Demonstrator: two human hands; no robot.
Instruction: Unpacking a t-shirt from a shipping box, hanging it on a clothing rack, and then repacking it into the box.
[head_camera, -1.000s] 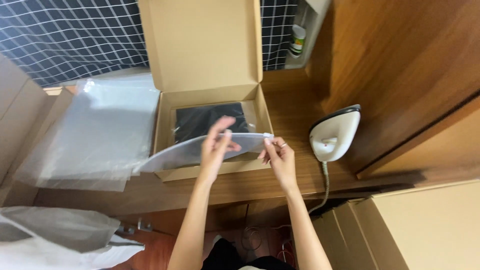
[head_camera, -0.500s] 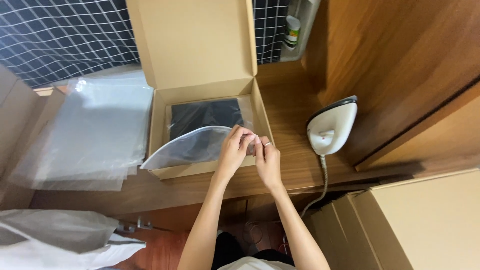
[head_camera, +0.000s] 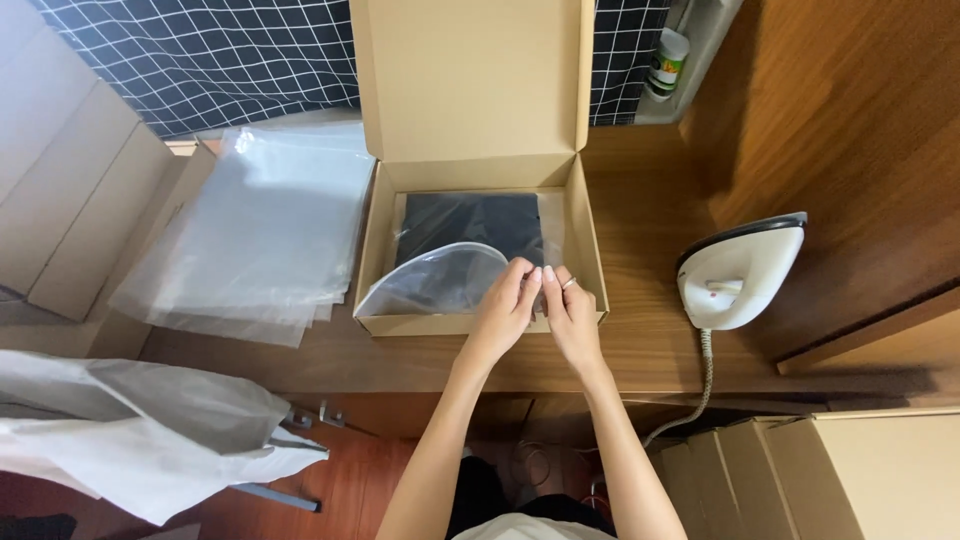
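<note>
Wooden table (head_camera: 640, 340) carries the open cardboard box (head_camera: 470, 100); a stack of clear bags (head_camera: 265, 230) lies to its left, an iron (head_camera: 735, 275) well to its right. Inside the box sits a dark folded garment (head_camera: 480, 215) in a clear plastic bag (head_camera: 440, 280). The left hand (head_camera: 508, 305) and right hand (head_camera: 570, 312), touching each other, both pinch the bag's bowed front edge. Slippery film could slide from the fingertips, or a hard pull could crease the garment.
</note>
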